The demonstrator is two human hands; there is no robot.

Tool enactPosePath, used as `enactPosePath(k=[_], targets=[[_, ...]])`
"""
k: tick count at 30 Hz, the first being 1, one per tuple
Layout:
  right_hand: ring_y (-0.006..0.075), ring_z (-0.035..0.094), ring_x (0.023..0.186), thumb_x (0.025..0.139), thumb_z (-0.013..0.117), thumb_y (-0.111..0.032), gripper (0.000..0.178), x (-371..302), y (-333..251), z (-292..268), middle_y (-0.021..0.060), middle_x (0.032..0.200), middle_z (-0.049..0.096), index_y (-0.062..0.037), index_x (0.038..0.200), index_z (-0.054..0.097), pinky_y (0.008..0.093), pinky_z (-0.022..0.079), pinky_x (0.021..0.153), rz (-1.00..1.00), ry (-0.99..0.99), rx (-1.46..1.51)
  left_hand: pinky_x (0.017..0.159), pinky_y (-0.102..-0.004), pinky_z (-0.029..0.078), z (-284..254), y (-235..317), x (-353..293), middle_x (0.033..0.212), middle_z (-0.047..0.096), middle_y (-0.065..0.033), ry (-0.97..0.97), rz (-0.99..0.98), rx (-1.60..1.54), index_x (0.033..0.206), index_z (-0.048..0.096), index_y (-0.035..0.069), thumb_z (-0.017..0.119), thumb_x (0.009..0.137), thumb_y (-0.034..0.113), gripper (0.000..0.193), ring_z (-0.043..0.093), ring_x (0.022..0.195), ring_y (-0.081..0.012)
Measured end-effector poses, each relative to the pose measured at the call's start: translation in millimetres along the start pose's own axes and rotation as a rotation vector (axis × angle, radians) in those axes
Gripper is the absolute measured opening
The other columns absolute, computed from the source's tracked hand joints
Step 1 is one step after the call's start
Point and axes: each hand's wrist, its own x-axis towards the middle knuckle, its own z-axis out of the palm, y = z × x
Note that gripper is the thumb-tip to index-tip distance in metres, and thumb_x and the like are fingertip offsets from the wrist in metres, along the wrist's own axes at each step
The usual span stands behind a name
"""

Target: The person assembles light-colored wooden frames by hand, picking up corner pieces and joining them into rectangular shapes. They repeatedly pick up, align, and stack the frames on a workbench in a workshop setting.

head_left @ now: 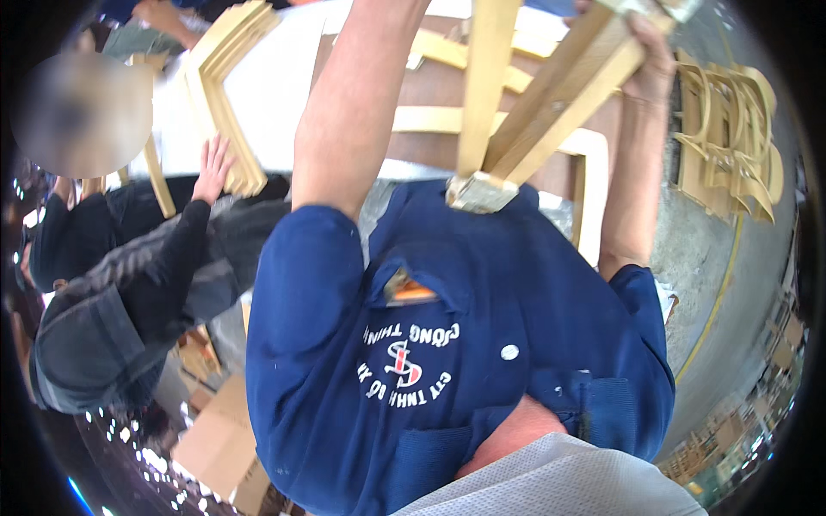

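My right hand (651, 62) is wrapped round the upper part of a light wooden frame (564, 95), its fingers closed on the bars. The frame's long bars slant down toward my chest and meet at a corner with a whitish covering (482, 192). Another whitish end piece (680, 7) shows beyond my right hand. My left forearm (353, 103) reaches up and leaves the picture at the top, so my left hand is out of sight. Under the frame, curved wooden parts (428, 119) lie on a brown surface (434, 89).
At the left, a co-worker's hand (212, 169) touches a stack of bent wooden pieces (206, 95) on a white surface (274, 73). Several curved wooden frames (727, 138) stand on the grey floor at the right. A cardboard box (219, 439) sits at the lower left.
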Motion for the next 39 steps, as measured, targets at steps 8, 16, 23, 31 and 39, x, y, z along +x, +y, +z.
enactPosePath(k=[8,16,23,31,39], targets=[[0.022,0.066,0.096,0.081,0.069,-0.017,0.051,14,5,20,0.0137,0.11,0.064,0.0035,0.124,0.053,0.0381,0.059,0.083,0.091,-0.117,0.211,0.07,-0.0257,0.049,16,-52,-27,0.093,0.065,-0.0076,0.185,-0.207,0.098,0.102,0.06,-0.005,0.068,0.09,0.027,0.034,0.06,0.08,-0.0132],[0.0144,0.058,0.106,0.078,0.077,-0.014,0.058,10,-10,30,0.0084,0.113,0.06,0.0008,0.126,0.048,0.0309,0.05,0.094,0.074,0.007,0.119,0.089,-0.0358,0.055,36,-75,-31,0.117,0.063,-0.0151,0.048,-0.393,-0.275,0.131,0.05,0.001,0.035,0.104,0.047,0.055,0.065,0.102,-0.0223],[0.0187,0.062,0.102,0.076,0.079,-0.012,0.064,0,-17,9,0.0118,0.113,0.059,0.0018,0.127,0.044,0.0341,0.053,0.09,-0.006,0.087,0.143,0.103,-0.0368,0.043,58,-60,-106,0.136,0.05,-0.0164,-0.094,-0.308,0.278,0.147,0.029,-0.001,0.059,0.09,0.018,0.067,0.053,0.123,-0.0259],[0.0188,0.062,0.097,0.081,0.078,-0.023,0.067,-25,47,7,0.0117,0.117,0.057,0.0003,0.132,0.042,0.0353,0.052,0.088,0.005,0.398,-0.266,0.099,-0.0364,0.047,48,-92,-172,0.13,0.058,-0.0177,0.004,-0.387,0.518,0.144,0.037,-0.001,0.081,0.074,0.013,0.084,0.059,0.118,-0.0258],[0.0256,0.069,0.08,0.086,0.067,-0.033,0.048,5,45,9,0.015,0.092,0.068,0.0018,0.118,0.058,0.0393,0.059,0.078,0.21,0.081,0.171,0.069,-0.0312,0.052,28,-81,-147,0.098,0.063,-0.0152,0.055,-0.089,0.492,0.126,0.05,-0.002,0.07,0.084,0.036,0.06,0.062,0.078,-0.0182]])
